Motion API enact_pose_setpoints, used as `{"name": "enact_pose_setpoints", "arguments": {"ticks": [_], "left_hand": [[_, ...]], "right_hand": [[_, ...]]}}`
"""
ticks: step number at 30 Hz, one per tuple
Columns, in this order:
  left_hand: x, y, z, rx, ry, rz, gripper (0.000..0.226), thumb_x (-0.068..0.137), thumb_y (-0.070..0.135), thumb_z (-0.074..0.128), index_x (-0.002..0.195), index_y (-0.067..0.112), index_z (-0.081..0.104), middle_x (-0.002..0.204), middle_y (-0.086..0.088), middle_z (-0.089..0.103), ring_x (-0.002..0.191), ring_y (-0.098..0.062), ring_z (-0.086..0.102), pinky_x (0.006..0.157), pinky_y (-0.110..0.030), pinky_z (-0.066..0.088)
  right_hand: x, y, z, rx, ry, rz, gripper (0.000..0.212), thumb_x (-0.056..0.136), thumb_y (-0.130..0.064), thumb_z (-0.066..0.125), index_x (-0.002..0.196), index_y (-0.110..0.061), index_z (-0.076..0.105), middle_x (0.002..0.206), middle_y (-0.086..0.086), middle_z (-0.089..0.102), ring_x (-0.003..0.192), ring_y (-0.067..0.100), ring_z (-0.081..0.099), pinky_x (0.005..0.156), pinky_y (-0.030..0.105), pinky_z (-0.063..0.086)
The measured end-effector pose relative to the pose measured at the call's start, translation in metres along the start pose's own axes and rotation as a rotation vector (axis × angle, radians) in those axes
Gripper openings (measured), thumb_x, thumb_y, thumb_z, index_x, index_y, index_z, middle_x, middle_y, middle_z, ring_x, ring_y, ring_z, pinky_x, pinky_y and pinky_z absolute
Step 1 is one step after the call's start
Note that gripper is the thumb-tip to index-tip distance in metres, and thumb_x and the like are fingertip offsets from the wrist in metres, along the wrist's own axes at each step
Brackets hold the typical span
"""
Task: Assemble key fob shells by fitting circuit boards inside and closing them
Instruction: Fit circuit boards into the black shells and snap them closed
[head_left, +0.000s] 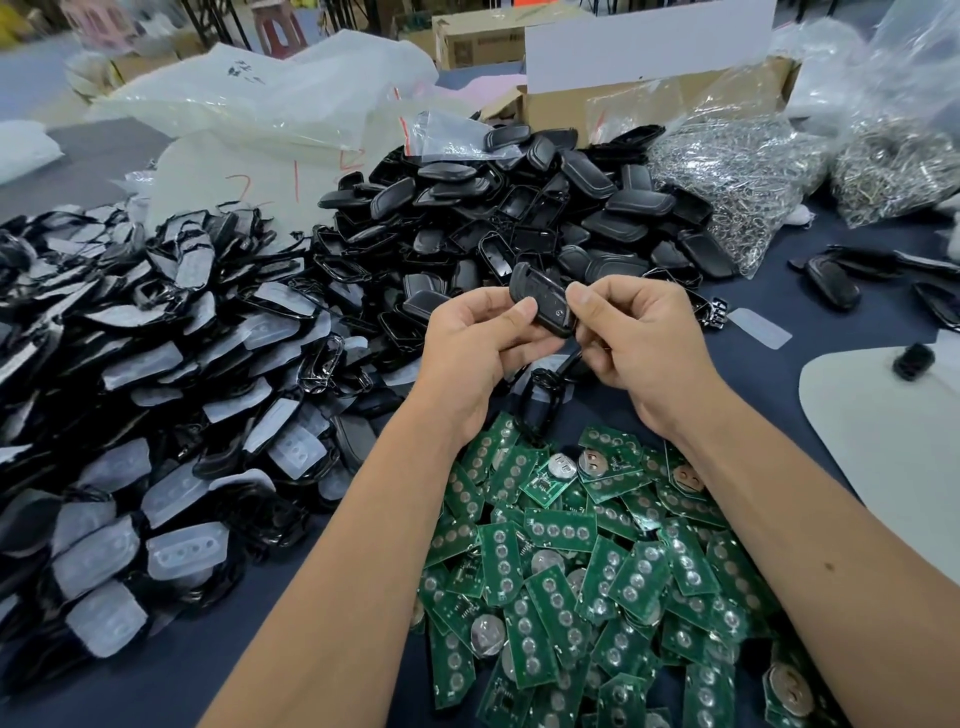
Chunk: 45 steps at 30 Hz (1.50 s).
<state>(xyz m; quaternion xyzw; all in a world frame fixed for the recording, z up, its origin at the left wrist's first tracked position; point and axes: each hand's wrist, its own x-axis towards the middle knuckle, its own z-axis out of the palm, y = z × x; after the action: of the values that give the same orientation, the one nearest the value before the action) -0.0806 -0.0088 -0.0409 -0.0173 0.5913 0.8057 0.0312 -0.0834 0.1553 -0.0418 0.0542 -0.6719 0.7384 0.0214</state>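
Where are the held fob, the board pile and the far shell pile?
fob (540, 301), head view, dark face between thumbs
board pile (597, 571), head view, green middle
shell pile (519, 208), head view, black middle

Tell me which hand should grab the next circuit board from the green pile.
Probably the right hand. It only pinches one end of the key fob shell, while the left hand wraps it more fully and could hold it alone. The circuit boards lie mostly under the right forearm.
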Motion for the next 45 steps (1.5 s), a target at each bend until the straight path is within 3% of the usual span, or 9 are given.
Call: {"name": "enact_pose_setpoints", "arguments": {"ticks": [5,11,17,24,28,33,39,42,45], "left_hand": [[-0.001,0.000,0.002,0.004,0.031,0.008,0.017,0.101,-0.005,0.057,0.115,-0.009,0.066,0.106,-0.019,0.076,0.095,-0.029,0.076,0.086,-0.037,0.064],[-0.003,0.001,0.004,0.012,0.029,0.036,0.022,0.100,-0.009,0.057,0.119,-0.001,0.065,0.108,-0.023,0.074,0.096,-0.029,0.076,0.084,-0.037,0.063],[-0.005,-0.001,0.008,0.099,0.062,0.146,0.030,0.097,-0.013,0.058,0.108,0.014,0.055,0.106,-0.024,0.071,0.086,-0.033,0.076,0.078,-0.043,0.064],[-0.008,0.004,0.010,0.145,0.065,0.090,0.021,0.096,-0.011,0.061,0.100,0.007,0.052,0.097,-0.026,0.065,0.081,-0.032,0.076,0.075,-0.042,0.065],[-0.010,0.008,0.026,0.365,0.098,0.092,0.012,0.095,-0.003,0.066,0.090,0.008,0.063,0.090,-0.010,0.066,0.082,-0.020,0.069,0.072,-0.040,0.066],[0.005,0.013,0.073,0.436,0.010,-0.034,0.011,0.092,-0.001,0.069,0.097,0.009,0.070,0.088,-0.005,0.068,0.078,-0.016,0.066,0.067,-0.032,0.064],[0.020,-0.009,0.138,0.404,-0.184,-0.161,0.026,0.091,0.000,0.068,0.110,0.017,0.070,0.104,-0.007,0.069,0.081,-0.019,0.065,0.058,-0.026,0.060],[0.025,-0.025,0.159,0.428,-0.191,-0.147,0.026,0.088,0.000,0.068,0.105,0.020,0.070,0.102,-0.009,0.069,0.073,-0.018,0.068,0.063,-0.031,0.060],[0.025,-0.034,0.165,0.578,-0.159,-0.028,0.025,0.086,0.003,0.067,0.090,0.027,0.070,0.094,-0.002,0.073,0.087,-0.022,0.072,0.078,-0.040,0.063]], "right_hand": [[0.000,0.006,0.000,-0.236,0.004,-0.166,0.022,0.102,-0.025,0.065,0.081,-0.026,0.070,0.060,-0.009,0.060,0.050,0.008,0.051,0.047,0.015,0.037],[0.001,0.008,0.002,-0.342,0.002,-0.235,0.009,0.096,-0.027,0.071,0.104,-0.029,0.074,0.091,-0.008,0.072,0.073,0.013,0.069,0.056,0.016,0.047],[-0.001,0.005,0.001,-0.364,0.027,-0.244,0.009,0.096,-0.015,0.074,0.100,-0.022,0.076,0.086,-0.004,0.075,0.061,0.009,0.067,0.050,0.013,0.046],[0.003,0.006,0.000,-0.433,0.082,-0.263,0.006,0.096,-0.023,0.073,0.095,-0.025,0.079,0.086,-0.011,0.076,0.074,0.009,0.070,0.068,0.029,0.055],[0.009,0.001,-0.006,-0.360,0.230,-0.258,0.007,0.091,-0.023,0.076,0.099,-0.025,0.077,0.096,-0.011,0.076,0.090,0.006,0.071,0.083,0.028,0.058],[0.019,-0.005,-0.033,-0.119,0.544,-0.103,0.029,0.082,-0.032,0.085,0.099,-0.023,0.064,0.085,-0.003,0.067,0.072,0.016,0.061,0.067,0.035,0.055],[0.028,-0.016,-0.088,-0.123,0.798,0.028,0.029,0.086,-0.027,0.080,0.068,-0.018,0.059,0.068,0.001,0.057,0.067,0.020,0.049,0.062,0.039,0.043],[0.029,-0.014,-0.119,-0.295,0.954,0.091,0.029,0.085,-0.036,0.079,0.084,-0.011,0.065,0.091,0.009,0.068,0.078,0.025,0.059,0.075,0.042,0.053],[0.028,-0.012,-0.139,-0.402,1.045,0.166,0.030,0.088,-0.039,0.072,0.101,-0.012,0.071,0.118,0.012,0.070,0.104,0.030,0.065,0.093,0.040,0.054]]}}
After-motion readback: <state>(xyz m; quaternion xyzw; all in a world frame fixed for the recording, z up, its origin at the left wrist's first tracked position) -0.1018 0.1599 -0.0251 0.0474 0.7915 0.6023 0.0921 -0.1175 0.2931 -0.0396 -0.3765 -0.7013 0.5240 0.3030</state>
